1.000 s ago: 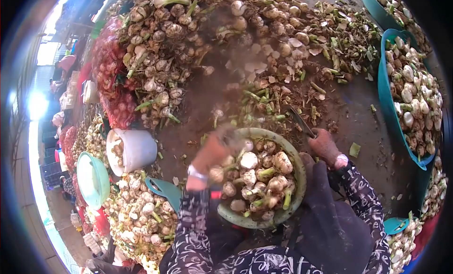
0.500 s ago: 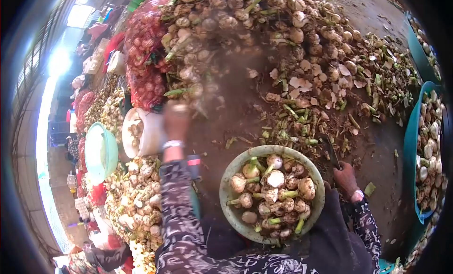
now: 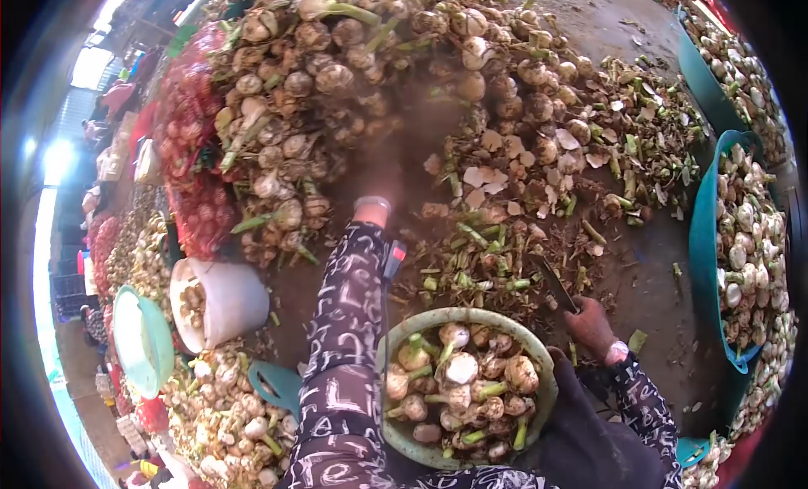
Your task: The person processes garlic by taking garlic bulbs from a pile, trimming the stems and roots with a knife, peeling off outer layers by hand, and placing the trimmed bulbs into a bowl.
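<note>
1. The left hand (image 3: 383,167) has swung away from beside the white bucket (image 3: 234,305) and now reaches far, to the near edge of the bulb heap (image 3: 332,78). It is blurred, so I cannot tell whether its fingers are spread or grasping a bulb.
2. The right hand (image 3: 592,326) still grips the knife (image 3: 556,284), its blade pointing far and left, beside the cut stalks (image 3: 480,255).
3. The trimmed and stalked bulbs (image 3: 462,369) sit in the near basin (image 3: 459,313), with neither hand touching them; the reach seems to shift the work to the heap.

The left hand (image 3: 383,171) has moved from beside the white bucket (image 3: 240,302) to the bulb pile (image 3: 332,77).
</note>
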A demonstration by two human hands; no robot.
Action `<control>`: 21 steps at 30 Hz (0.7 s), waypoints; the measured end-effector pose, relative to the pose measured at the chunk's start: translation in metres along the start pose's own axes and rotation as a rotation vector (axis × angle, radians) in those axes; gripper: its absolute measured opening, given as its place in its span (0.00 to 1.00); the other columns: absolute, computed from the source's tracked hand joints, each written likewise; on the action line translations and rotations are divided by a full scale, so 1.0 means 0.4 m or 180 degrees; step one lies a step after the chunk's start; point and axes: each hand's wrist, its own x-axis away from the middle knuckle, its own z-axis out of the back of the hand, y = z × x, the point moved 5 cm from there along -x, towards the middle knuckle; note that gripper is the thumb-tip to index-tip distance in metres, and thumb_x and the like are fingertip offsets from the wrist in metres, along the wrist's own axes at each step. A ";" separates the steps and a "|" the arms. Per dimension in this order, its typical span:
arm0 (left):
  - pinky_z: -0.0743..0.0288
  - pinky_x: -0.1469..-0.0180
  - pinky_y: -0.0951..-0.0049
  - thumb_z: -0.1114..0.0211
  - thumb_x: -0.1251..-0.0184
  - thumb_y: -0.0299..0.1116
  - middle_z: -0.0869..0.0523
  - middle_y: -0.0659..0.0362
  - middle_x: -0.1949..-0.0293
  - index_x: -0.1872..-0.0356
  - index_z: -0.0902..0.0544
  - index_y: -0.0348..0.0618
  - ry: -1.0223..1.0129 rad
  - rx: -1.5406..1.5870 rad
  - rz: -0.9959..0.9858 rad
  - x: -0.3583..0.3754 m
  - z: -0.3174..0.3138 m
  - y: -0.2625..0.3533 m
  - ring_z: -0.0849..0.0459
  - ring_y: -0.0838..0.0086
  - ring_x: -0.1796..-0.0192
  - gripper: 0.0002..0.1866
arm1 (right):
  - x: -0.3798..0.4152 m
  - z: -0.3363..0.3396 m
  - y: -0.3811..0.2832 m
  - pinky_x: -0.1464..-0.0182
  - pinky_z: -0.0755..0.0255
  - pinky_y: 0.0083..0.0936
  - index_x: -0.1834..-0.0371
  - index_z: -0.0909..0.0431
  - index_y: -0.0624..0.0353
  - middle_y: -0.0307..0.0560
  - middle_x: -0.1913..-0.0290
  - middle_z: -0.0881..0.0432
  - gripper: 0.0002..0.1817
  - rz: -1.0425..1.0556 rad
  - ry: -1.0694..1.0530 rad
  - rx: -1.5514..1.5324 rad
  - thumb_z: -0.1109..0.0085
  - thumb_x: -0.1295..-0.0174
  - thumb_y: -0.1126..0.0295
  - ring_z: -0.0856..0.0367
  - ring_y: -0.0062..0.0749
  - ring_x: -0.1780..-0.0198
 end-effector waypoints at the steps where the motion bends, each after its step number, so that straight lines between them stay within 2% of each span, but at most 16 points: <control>1: 0.20 0.56 0.57 0.54 0.32 0.36 0.16 0.44 0.58 0.35 0.36 0.48 0.0352 0.0240 -0.0019 -0.012 -0.025 -0.008 0.16 0.52 0.55 0.23 | -0.010 0.006 0.023 0.51 0.26 0.37 0.54 0.19 0.64 0.62 0.59 0.17 0.20 0.0012 0.0054 0.0076 0.41 0.48 0.62 0.18 0.51 0.55; 2: 0.20 0.56 0.57 0.54 0.32 0.36 0.16 0.44 0.58 0.35 0.36 0.48 0.0308 0.0270 -0.0036 -0.001 -0.017 0.012 0.16 0.52 0.55 0.23 | -0.014 0.008 0.048 0.51 0.26 0.38 0.54 0.19 0.63 0.62 0.59 0.17 0.20 0.0021 0.0085 0.0146 0.42 0.48 0.63 0.18 0.52 0.55; 4: 0.19 0.59 0.62 0.44 0.35 0.32 0.15 0.48 0.58 0.38 0.33 0.45 -0.0133 0.0975 0.0659 0.041 0.052 0.021 0.15 0.59 0.57 0.24 | -0.011 0.005 0.053 0.50 0.26 0.38 0.54 0.19 0.62 0.62 0.59 0.17 0.19 0.0025 0.0095 0.0174 0.42 0.48 0.63 0.19 0.53 0.55; 5: 0.19 0.59 0.62 0.44 0.35 0.32 0.15 0.48 0.58 0.38 0.33 0.45 -0.0157 0.0952 0.0638 0.072 0.062 0.033 0.15 0.59 0.57 0.24 | -0.009 0.016 0.026 0.50 0.26 0.38 0.53 0.19 0.61 0.62 0.59 0.17 0.20 0.0207 0.0175 0.0234 0.42 0.47 0.62 0.19 0.53 0.55; 7: 0.18 0.58 0.70 0.31 0.45 0.28 0.16 0.55 0.56 0.42 0.29 0.42 -0.0930 0.3658 0.0628 0.163 0.041 0.089 0.15 0.69 0.58 0.27 | -0.005 0.029 -0.040 0.52 0.26 0.38 0.52 0.20 0.60 0.62 0.59 0.17 0.21 0.0489 0.0256 0.0153 0.42 0.46 0.59 0.18 0.52 0.56; 9: 0.19 0.56 0.76 0.22 0.55 0.27 0.18 0.59 0.55 0.46 0.26 0.41 -0.1011 0.4479 0.0279 0.260 0.047 0.153 0.17 0.75 0.57 0.32 | 0.001 0.025 -0.128 0.53 0.26 0.38 0.52 0.20 0.60 0.61 0.61 0.17 0.22 0.0683 0.0104 -0.0019 0.41 0.45 0.56 0.18 0.53 0.57; 10: 0.19 0.56 0.76 0.22 0.55 0.27 0.18 0.59 0.55 0.46 0.26 0.41 -0.1071 0.4466 0.0287 0.314 0.065 0.192 0.17 0.75 0.57 0.32 | 0.010 0.017 -0.174 0.54 0.25 0.38 0.54 0.20 0.61 0.60 0.62 0.17 0.23 0.0778 -0.0036 -0.0064 0.41 0.45 0.54 0.18 0.53 0.59; 12: 0.18 0.55 0.77 0.24 0.52 0.29 0.18 0.58 0.54 0.46 0.26 0.41 -0.0830 0.4961 -0.0554 0.407 0.154 0.289 0.17 0.74 0.57 0.30 | 0.055 0.016 -0.278 0.64 0.27 0.37 0.65 0.21 0.61 0.57 0.68 0.18 0.14 0.1512 0.0210 0.0135 0.39 0.44 0.60 0.18 0.50 0.67; 13: 0.18 0.55 0.77 0.24 0.52 0.29 0.18 0.58 0.54 0.46 0.26 0.41 -0.0865 0.4956 -0.0574 0.436 0.157 0.310 0.17 0.74 0.57 0.30 | 0.076 0.018 -0.311 0.64 0.27 0.37 0.65 0.21 0.61 0.57 0.68 0.18 0.14 0.1485 0.0230 0.0119 0.39 0.44 0.60 0.18 0.50 0.67; 14: 0.21 0.52 0.73 0.28 0.47 0.31 0.19 0.61 0.52 0.45 0.26 0.47 -0.0394 0.4057 -0.1220 0.465 0.183 0.336 0.18 0.75 0.54 0.26 | 0.104 0.016 -0.350 0.66 0.27 0.39 0.66 0.23 0.60 0.56 0.70 0.19 0.14 0.1749 0.0239 0.0493 0.38 0.45 0.60 0.18 0.50 0.69; 15: 0.24 0.49 0.70 0.32 0.44 0.32 0.20 0.64 0.49 0.43 0.26 0.53 0.0181 0.2202 -0.2057 0.507 0.185 0.359 0.20 0.76 0.52 0.25 | 0.128 0.010 -0.370 0.67 0.27 0.40 0.67 0.24 0.59 0.54 0.73 0.20 0.13 0.2010 0.0240 0.0870 0.37 0.46 0.61 0.19 0.51 0.70; 16: 0.27 0.47 0.68 0.36 0.40 0.33 0.21 0.67 0.46 0.41 0.27 0.58 0.1174 0.0449 -0.2608 0.556 0.186 0.377 0.21 0.77 0.49 0.24 | 0.140 0.010 -0.370 0.67 0.27 0.40 0.67 0.24 0.59 0.54 0.73 0.20 0.13 0.1998 0.0247 0.0863 0.37 0.46 0.61 0.19 0.51 0.70; 17: 0.27 0.47 0.68 0.36 0.40 0.33 0.21 0.67 0.46 0.41 0.27 0.58 0.1177 0.0448 -0.2617 0.579 0.190 0.385 0.21 0.77 0.49 0.24 | 0.150 0.006 -0.368 0.64 0.26 0.41 0.62 0.25 0.58 0.54 0.71 0.19 0.15 0.1989 0.0201 0.1132 0.38 0.47 0.60 0.18 0.50 0.68; 18: 0.27 0.47 0.69 0.35 0.41 0.33 0.21 0.67 0.47 0.41 0.26 0.57 0.0242 0.2444 -0.1923 0.576 0.182 0.367 0.21 0.77 0.50 0.24 | 0.159 0.002 -0.364 0.60 0.24 0.42 0.57 0.25 0.57 0.53 0.70 0.18 0.18 0.1986 0.0148 0.1403 0.39 0.47 0.58 0.17 0.49 0.65; 21: 0.25 0.50 0.69 0.34 0.42 0.34 0.19 0.63 0.52 0.45 0.22 0.55 -0.0349 0.3598 -0.1467 0.620 0.210 0.386 0.20 0.74 0.52 0.21 | 0.182 -0.004 -0.325 0.60 0.24 0.41 0.56 0.25 0.57 0.52 0.69 0.17 0.19 0.2240 0.0336 0.1272 0.39 0.49 0.59 0.17 0.49 0.65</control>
